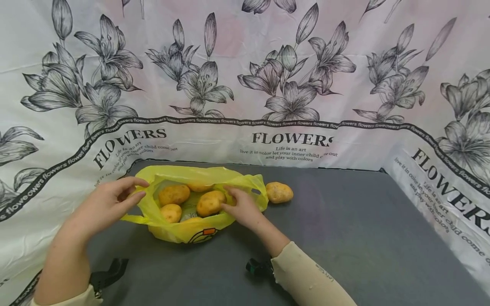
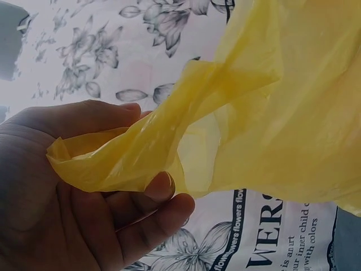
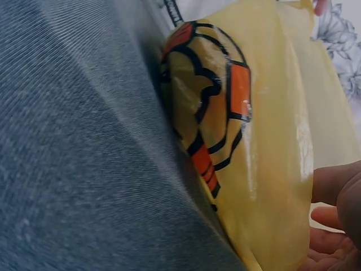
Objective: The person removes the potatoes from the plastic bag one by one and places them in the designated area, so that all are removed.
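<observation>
A yellow plastic bag (image 1: 176, 231) sits on the grey table with its mouth spread wide. Several potatoes lie inside, among them one at the left (image 1: 174, 195) and a smaller one (image 1: 170, 213) in front of it. My left hand (image 1: 109, 202) is at the bag's left rim; in the left wrist view its fingers curl round the yellow handle (image 2: 130, 161). My right hand (image 1: 245, 208) reaches into the mouth, thumb and fingers on the right end of a potato (image 1: 209, 203). In the right wrist view, the bag's printed side hides part of that hand.
Another potato (image 1: 279, 192) lies on the table just right of the bag. The grey tabletop (image 1: 344, 229) stretches away to the right. White cloth (image 1: 214, 146) printed with flowers and lettering hangs behind the table and along its sides.
</observation>
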{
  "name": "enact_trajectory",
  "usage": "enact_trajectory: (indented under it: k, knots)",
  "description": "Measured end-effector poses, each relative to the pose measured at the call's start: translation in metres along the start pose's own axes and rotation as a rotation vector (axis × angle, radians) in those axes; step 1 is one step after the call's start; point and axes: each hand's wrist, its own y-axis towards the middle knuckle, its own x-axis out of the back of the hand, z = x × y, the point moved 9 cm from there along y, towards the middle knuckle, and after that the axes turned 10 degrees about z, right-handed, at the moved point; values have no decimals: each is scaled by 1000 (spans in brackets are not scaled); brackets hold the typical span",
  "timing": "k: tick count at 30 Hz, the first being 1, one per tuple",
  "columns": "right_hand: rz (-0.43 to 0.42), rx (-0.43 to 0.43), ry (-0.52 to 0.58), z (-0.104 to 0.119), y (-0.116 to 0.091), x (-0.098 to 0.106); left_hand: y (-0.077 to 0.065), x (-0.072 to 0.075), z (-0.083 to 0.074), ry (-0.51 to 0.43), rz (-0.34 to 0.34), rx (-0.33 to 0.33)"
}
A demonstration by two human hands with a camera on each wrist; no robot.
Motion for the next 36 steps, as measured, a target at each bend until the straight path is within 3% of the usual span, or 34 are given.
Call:
enact_trajectory:
  k: [11, 16, 22, 29, 36]
  knots:
    - [31, -53, -34, -11, 2, -11, -1, -5, 3, -24, 16, 23]
    - [3, -38, -49, -12, 4, -10, 2, -6, 5, -33, 28, 45]
    - [-58, -6, 11, -14, 3, -11, 4, -7, 5, -19, 32, 27]
    - [-63, -9, 71, -16, 0, -12, 5, -9, 7, -29, 31, 39]
    - [-49, -24, 61, -16, 1, -10, 5, -10, 9, -12, 48, 66]
